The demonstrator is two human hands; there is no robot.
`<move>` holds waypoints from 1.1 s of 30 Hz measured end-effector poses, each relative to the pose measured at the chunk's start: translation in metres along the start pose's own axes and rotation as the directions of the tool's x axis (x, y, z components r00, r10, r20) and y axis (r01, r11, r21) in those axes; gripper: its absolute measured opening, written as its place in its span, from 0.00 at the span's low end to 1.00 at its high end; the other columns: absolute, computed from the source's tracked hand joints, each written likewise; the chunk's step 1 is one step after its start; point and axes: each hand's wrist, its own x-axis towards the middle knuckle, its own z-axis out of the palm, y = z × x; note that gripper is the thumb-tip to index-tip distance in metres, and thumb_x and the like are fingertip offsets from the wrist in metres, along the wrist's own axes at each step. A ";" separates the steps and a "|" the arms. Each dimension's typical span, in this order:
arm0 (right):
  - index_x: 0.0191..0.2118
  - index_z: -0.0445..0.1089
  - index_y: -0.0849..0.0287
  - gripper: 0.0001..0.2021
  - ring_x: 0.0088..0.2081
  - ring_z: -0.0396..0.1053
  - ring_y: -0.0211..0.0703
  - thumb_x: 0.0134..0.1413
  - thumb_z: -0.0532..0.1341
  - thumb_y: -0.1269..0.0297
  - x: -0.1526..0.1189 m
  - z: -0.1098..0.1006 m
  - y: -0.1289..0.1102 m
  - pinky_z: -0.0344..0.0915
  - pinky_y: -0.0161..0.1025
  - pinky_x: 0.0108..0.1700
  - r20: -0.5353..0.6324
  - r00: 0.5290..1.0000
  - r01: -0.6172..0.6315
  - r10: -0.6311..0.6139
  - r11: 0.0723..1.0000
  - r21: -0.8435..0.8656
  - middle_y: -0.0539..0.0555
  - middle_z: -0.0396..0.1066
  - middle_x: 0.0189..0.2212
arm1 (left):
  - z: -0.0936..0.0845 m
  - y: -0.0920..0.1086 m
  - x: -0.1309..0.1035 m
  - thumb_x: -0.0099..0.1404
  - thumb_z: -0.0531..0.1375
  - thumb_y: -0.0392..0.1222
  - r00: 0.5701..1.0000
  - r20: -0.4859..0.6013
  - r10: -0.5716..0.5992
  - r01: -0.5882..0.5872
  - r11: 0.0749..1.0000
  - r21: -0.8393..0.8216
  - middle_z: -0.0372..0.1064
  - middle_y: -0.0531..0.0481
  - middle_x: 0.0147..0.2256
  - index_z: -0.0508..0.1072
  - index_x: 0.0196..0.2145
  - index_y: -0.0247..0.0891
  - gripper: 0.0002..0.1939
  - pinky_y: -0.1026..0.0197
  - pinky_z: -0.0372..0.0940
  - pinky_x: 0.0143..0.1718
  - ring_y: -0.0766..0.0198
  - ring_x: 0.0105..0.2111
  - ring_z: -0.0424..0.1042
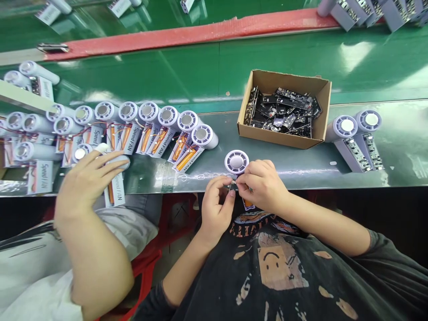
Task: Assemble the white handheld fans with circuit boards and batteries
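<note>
A lavender fan unit (236,162) with a round slotted head lies at the table's front edge in front of me. Its lower part, with an orange piece, shows below my fingers. My left hand (218,207) pinches a small circuit board (232,184), seen nearly edge-on, between thumb and fingers. Against the board's top end, just below the fan head, my right hand (262,185) is closed in a pinch; what it grips is too small to make out. The two hands' fingertips nearly touch.
A cardboard box (277,135) of black circuit boards stands behind my hands. Fan units (204,136) with orange parts line the left; two with boards fitted (354,154) lie right. A co-worker's hand (83,178) holds a fan at the left. A red strip (187,33) crosses behind.
</note>
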 end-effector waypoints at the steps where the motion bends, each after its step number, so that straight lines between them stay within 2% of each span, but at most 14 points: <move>1: 0.27 0.73 0.57 0.11 0.32 0.59 0.40 0.61 0.59 0.69 0.000 0.000 0.000 0.50 0.40 0.38 0.005 1.000 0.003 -0.003 1.000 -0.006 0.50 0.67 0.27 | 0.000 0.000 0.000 0.69 0.58 0.38 1.000 0.000 -0.002 0.002 1.000 0.001 0.69 0.44 0.47 0.70 0.47 0.39 0.09 0.63 0.70 0.34 0.63 0.40 0.73; 8: 0.27 0.73 0.57 0.12 0.32 0.59 0.40 0.62 0.58 0.69 -0.002 0.002 -0.001 0.51 0.40 0.38 -0.041 0.999 0.008 -0.009 1.000 -0.014 0.50 0.67 0.26 | 0.002 0.001 -0.002 0.69 0.59 0.40 0.999 -0.015 -0.041 0.040 0.998 -0.052 0.70 0.43 0.47 0.72 0.47 0.39 0.09 0.63 0.70 0.33 0.64 0.38 0.72; 13: 0.26 0.71 0.58 0.12 0.32 0.58 0.40 0.61 0.58 0.70 -0.004 0.003 0.000 0.51 0.39 0.38 -0.045 0.999 0.012 -0.013 1.000 -0.018 0.50 0.65 0.26 | 0.006 0.002 -0.003 0.68 0.61 0.46 0.975 0.036 -0.221 0.223 0.939 -0.260 0.70 0.45 0.47 0.71 0.46 0.40 0.11 0.67 0.67 0.24 0.73 0.25 0.68; 16: 0.23 0.69 0.58 0.13 0.31 0.56 0.40 0.60 0.58 0.71 -0.003 0.001 -0.001 0.49 0.40 0.38 -0.055 0.998 0.034 -0.036 0.999 -0.037 0.50 0.63 0.25 | 0.008 0.004 -0.002 0.67 0.62 0.49 0.960 0.060 -0.275 0.280 0.912 -0.301 0.69 0.45 0.47 0.71 0.46 0.40 0.14 0.69 0.65 0.22 0.74 0.24 0.68; 21: 0.22 0.66 0.57 0.15 0.32 0.54 0.42 0.60 0.57 0.71 -0.002 -0.002 -0.003 0.49 0.41 0.38 -0.012 0.999 0.049 -0.050 0.993 -0.108 0.51 0.61 0.25 | 0.008 0.005 -0.002 0.68 0.61 0.47 0.973 0.039 -0.227 0.230 0.939 -0.255 0.68 0.44 0.49 0.72 0.46 0.40 0.12 0.68 0.67 0.24 0.74 0.25 0.68; 24: 0.23 0.66 0.57 0.14 0.32 0.54 0.42 0.60 0.57 0.71 -0.003 -0.002 -0.004 0.49 0.41 0.39 0.016 0.999 0.048 -0.046 0.992 -0.118 0.51 0.61 0.26 | 0.009 0.004 -0.004 0.68 0.60 0.45 0.983 0.018 -0.183 0.183 0.966 -0.183 0.68 0.43 0.49 0.72 0.46 0.40 0.11 0.65 0.70 0.28 0.68 0.32 0.71; 28: 0.23 0.67 0.58 0.15 0.32 0.56 0.41 0.61 0.57 0.70 -0.004 -0.002 -0.003 0.50 0.41 0.38 -0.008 0.998 0.060 -0.061 0.994 -0.086 0.51 0.64 0.26 | 0.009 0.002 -0.005 0.69 0.59 0.44 0.990 0.005 -0.139 0.138 0.979 -0.147 0.68 0.43 0.48 0.72 0.47 0.39 0.10 0.63 0.72 0.34 0.62 0.41 0.73; 30: 0.23 0.69 0.59 0.15 0.32 0.59 0.40 0.62 0.57 0.70 -0.003 -0.003 -0.001 0.52 0.41 0.38 0.009 0.999 0.040 -0.040 0.999 -0.018 0.51 0.65 0.26 | 0.008 0.002 -0.005 0.69 0.59 0.43 0.992 0.000 -0.123 0.122 0.983 -0.140 0.69 0.43 0.47 0.72 0.46 0.40 0.10 0.62 0.72 0.35 0.61 0.41 0.74; 33: 0.28 0.73 0.59 0.10 0.33 0.64 0.39 0.61 0.60 0.69 0.000 -0.006 0.007 0.56 0.39 0.38 0.135 0.991 -0.048 0.019 0.976 0.212 0.51 0.68 0.27 | 0.007 0.001 -0.005 0.68 0.60 0.42 0.995 0.011 -0.103 0.104 0.984 -0.143 0.70 0.45 0.46 0.73 0.45 0.41 0.08 0.63 0.72 0.31 0.62 0.39 0.74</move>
